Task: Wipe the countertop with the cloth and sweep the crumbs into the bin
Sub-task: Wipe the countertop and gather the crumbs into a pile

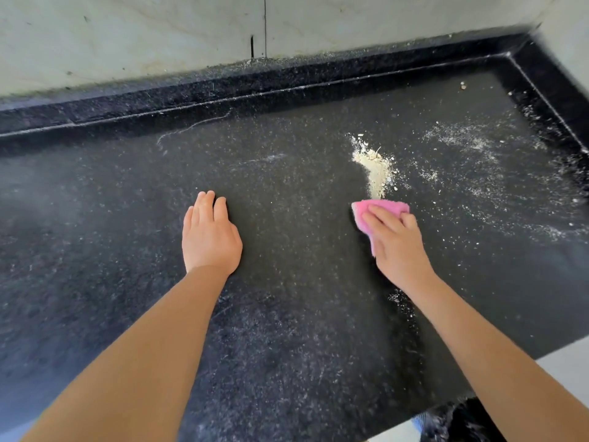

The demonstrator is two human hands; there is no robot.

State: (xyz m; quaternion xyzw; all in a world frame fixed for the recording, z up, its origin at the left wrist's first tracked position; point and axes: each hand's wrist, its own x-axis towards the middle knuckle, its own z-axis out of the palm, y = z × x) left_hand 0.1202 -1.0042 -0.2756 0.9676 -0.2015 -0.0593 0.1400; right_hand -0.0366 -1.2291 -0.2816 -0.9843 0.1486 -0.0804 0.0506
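At five o'clock from the pale crumbs (pixel 376 169), the right hand (pixel 398 244) presses the pink cloth (pixel 379 212) flat on the dark desk (pixel 287 314), its grip spread over the cloth, likely to push crumbs along. At nine o'clock, the left hand (pixel 208 237) rests open, probably bracing. No bin or writing shows.

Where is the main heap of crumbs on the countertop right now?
In the head view the crumb heap lies right of centre on the black countertop, just beyond the pink cloth under the right hand.
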